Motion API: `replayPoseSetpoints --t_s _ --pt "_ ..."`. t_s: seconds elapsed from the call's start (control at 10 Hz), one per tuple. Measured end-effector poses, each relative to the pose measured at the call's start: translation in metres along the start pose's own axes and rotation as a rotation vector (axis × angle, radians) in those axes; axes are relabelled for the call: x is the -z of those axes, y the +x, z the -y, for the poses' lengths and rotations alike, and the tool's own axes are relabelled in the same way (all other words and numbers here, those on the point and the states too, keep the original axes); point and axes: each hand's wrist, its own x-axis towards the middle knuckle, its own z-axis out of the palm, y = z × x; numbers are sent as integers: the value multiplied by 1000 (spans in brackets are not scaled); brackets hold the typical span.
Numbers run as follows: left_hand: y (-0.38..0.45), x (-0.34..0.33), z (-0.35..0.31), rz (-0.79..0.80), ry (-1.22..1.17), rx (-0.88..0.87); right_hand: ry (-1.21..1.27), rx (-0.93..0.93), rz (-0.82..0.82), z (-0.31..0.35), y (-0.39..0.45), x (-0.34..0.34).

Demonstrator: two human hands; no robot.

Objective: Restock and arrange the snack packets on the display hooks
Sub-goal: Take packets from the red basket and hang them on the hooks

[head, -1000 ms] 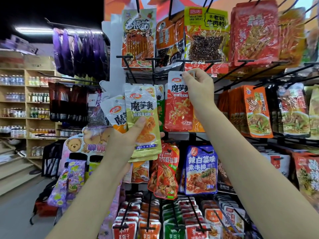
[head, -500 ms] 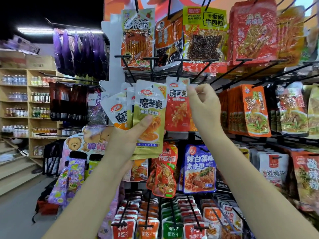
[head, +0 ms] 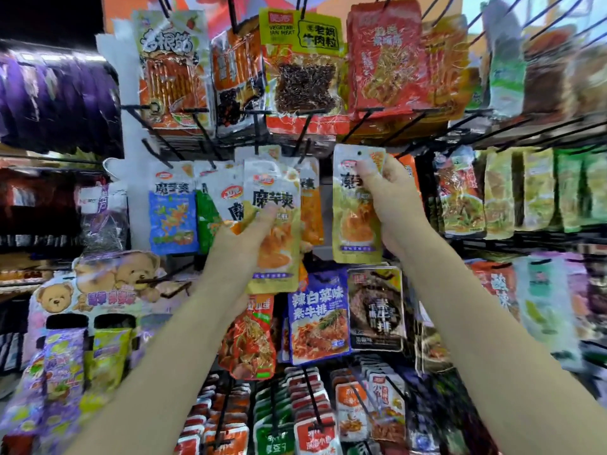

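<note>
At centre frame the right hand [head: 391,198] now pinches a yellow-green packet [head: 356,208] by its top — a second ago it held a red one (probably hung since; the view is blurred). The left hand [head: 243,244] grips the remaining stack [head: 274,231], thumb clamped across — restocking continues.

rack: black display hooks [head: 305,126] | hung with: snack packets [head: 305,77]

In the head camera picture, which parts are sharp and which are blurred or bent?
Head view: centre fairly sharp, so the yellow-green packet in the right hand shows its hanging hole; edges smear, the purple packets streak; wide-angle lens bends the hooks outward.
</note>
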Motion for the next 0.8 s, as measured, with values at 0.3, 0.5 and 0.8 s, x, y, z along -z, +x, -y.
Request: replayPoseSetpoints --t_s 0.3,0.5,0.8 --pt "26 -23 4 13 96 -45 -91 16 -61 11 35 9" --pt "25 -31 5 81 37 -130 -78 80 -52 11 46 14" --pt "26 -44 8 57 -24 -163 -108 123 -27 8 56 21"
